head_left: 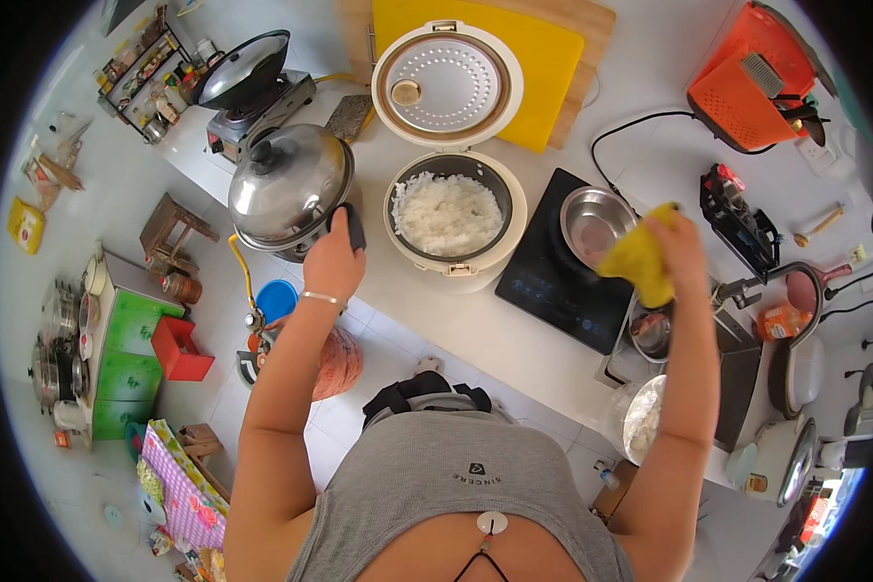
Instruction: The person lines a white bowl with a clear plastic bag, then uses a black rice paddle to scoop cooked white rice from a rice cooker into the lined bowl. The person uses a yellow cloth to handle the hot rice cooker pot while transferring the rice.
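My left hand (334,260) is closed at the black handle (355,229) of a large steel pot (289,236), which has a domed lid (296,184) on. In my right hand (683,256) is a crumpled yellow cloth (640,260). The cloth hangs by the edge of a shallow metal bowl (597,225), which rests on a black induction cooktop (563,308). Between my hands stands a white rice cooker (517,221), its lid (446,82) raised. White cooked rice (446,215) lies in its dark inner pot.
At the back left, a wok (242,73) sits on a gas stove (262,112). A yellow cutting board (548,68) leans behind the rice cooker. An orange basket (757,97) is at the back right. Beside my right forearm is a bowl of white food (640,417), near a sink (737,378).
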A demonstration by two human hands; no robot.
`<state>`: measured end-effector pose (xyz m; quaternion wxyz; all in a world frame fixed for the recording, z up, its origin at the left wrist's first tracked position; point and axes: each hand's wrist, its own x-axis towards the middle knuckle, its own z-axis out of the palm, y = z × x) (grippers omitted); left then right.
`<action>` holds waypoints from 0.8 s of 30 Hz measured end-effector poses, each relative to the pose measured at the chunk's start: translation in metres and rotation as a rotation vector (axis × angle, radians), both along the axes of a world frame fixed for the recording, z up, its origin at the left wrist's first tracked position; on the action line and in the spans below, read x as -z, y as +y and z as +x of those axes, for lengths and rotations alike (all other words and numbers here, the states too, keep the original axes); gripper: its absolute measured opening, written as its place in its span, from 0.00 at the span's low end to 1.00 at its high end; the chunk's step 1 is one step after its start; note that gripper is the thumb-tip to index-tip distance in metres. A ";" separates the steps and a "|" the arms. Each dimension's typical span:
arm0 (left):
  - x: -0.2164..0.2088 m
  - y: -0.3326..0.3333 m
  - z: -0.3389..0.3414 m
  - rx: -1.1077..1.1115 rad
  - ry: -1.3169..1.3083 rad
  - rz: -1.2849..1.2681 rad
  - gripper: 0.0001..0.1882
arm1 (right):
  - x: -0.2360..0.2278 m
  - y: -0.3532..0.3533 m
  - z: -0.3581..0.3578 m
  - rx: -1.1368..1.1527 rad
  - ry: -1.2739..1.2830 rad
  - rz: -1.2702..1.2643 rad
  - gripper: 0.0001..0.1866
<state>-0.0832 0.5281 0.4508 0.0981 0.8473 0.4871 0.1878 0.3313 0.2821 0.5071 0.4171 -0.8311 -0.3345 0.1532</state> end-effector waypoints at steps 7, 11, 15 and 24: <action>0.023 0.073 0.041 0.181 0.077 -0.012 0.13 | 0.058 0.122 -0.085 -0.270 -0.194 -0.234 0.19; 0.037 0.108 0.043 0.186 -0.090 -0.362 0.09 | 0.089 0.165 -0.091 -0.299 -0.249 -0.326 0.20; 0.048 0.127 0.042 0.150 -0.301 -0.649 0.09 | 0.090 0.177 -0.084 -0.104 0.204 -0.281 0.17; 0.078 0.163 0.057 0.625 0.276 0.137 0.10 | 0.107 0.182 -0.072 -0.045 0.473 -0.109 0.10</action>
